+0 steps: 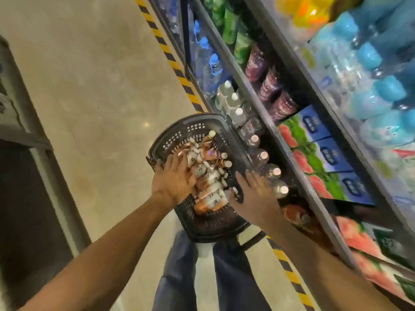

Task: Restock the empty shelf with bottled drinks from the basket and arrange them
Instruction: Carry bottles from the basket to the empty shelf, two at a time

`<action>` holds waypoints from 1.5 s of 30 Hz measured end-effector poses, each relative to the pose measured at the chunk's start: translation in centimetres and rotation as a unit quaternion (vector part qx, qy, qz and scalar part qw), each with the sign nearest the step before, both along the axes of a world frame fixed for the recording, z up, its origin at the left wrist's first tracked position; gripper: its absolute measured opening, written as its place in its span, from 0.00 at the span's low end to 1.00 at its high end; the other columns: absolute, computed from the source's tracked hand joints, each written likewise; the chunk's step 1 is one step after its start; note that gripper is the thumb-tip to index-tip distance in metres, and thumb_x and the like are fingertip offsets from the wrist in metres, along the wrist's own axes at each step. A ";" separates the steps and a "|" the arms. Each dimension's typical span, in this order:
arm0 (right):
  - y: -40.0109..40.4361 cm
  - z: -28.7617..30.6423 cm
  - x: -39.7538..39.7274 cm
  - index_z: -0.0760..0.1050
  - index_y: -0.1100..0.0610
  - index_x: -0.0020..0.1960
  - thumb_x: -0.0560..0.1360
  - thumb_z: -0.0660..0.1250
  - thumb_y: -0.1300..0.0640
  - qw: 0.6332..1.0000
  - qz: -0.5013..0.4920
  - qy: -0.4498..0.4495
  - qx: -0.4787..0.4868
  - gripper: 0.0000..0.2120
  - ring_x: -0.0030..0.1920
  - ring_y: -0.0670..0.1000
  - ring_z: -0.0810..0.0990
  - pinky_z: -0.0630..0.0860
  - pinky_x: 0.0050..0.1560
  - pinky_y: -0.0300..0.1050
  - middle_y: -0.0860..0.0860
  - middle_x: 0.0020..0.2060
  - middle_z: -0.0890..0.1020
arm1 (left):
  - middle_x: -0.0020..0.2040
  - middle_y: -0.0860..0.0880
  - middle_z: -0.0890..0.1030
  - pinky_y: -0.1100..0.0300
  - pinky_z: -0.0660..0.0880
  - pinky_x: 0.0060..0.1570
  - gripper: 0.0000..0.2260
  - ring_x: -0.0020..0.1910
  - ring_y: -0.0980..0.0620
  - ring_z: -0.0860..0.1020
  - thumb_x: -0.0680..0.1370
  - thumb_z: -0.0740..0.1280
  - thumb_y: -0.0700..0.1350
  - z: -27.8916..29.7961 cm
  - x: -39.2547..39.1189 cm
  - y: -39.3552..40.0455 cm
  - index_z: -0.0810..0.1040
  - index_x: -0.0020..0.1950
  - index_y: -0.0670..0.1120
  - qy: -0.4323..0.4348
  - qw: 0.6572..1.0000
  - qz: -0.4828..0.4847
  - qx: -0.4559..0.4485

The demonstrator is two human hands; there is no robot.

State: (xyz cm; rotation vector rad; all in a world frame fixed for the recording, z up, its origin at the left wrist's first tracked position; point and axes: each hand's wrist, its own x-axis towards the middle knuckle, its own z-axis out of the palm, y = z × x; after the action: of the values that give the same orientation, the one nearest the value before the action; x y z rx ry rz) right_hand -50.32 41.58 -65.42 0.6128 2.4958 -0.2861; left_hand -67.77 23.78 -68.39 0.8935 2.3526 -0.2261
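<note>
The left hand [174, 179] reaches down into the basket [195, 131], its fingers spread over the near-left bottles; whether its grip has closed on one of them cannot be told, since the fingertips are blurred against the labels. The right hand [256, 195] lies at the basket's right rim, fingers straight and apart, its grip holding nothing that shows.

The basket is dark plastic with perforated walls and stands on the floor [101, 86] just in front of the person's legs [224, 277], which are in dark blue trousers. Inside it lies a heap of bottled drinks [211, 187], amber-brown with white labels and white caps, tumbled on their sides and pointing mostly far-right.

Just right of the basket runs the shelving [283, 151]. On its lowest level a row of clear bottles [262, 157] with pale pink caps stands beside the right hand, with white-capped bottles [228, 96] farther along and blue-capped water bottles [207, 63] beyond those. One level up are dark purple-labelled drinks [269, 84], green bottles [231, 28] farther off, and cartons [314, 149] printed in blue, green and red nearer. The highest level in view carries pale bottles with light blue caps [368, 57] and something yellow [307, 12] at the far end.

A strip of yellow-and-black tape [170, 57] runs along the floor at the foot of the shelving. On the left stands a grey metal frame [45, 149].
</note>
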 end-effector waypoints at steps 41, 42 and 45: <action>-8.2 -38.5 1.3 0.67 0.54 0.71 0.71 0.80 0.53 0.645 -0.683 0.054 -0.339 0.34 0.47 0.44 0.80 0.79 0.41 0.37 0.48 0.52 0.81 | 0.81 0.46 0.47 0.38 0.46 0.76 0.34 0.79 0.44 0.48 0.71 0.64 0.74 -40.5 0.4 8.1 0.81 0.60 0.46 -0.056 0.988 -0.143 0.027; -7.5 -37.9 1.1 0.67 0.53 0.71 0.71 0.80 0.53 0.656 -0.674 0.055 -0.336 0.35 0.45 0.42 0.79 0.77 0.38 0.35 0.47 0.52 0.80 | 0.80 0.46 0.51 0.39 0.48 0.76 0.36 0.77 0.45 0.51 0.70 0.65 0.74 -39.9 0.3 7.8 0.80 0.64 0.46 -0.054 0.988 -0.136 0.047; -5.5 -36.1 0.9 0.68 0.51 0.70 0.70 0.81 0.53 0.691 -0.642 0.067 -0.327 0.34 0.47 0.43 0.79 0.77 0.38 0.34 0.46 0.53 0.80 | 0.77 0.45 0.62 0.46 0.56 0.74 0.40 0.74 0.45 0.60 0.69 0.69 0.71 -37.9 0.0 6.6 0.72 0.72 0.46 -0.092 0.986 -0.089 0.103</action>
State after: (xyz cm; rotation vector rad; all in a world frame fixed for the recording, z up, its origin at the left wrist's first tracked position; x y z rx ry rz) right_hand -49.43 36.09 -101.49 1.9026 1.3874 -1.6473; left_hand -67.77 30.39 -106.26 1.1738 2.1523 0.0296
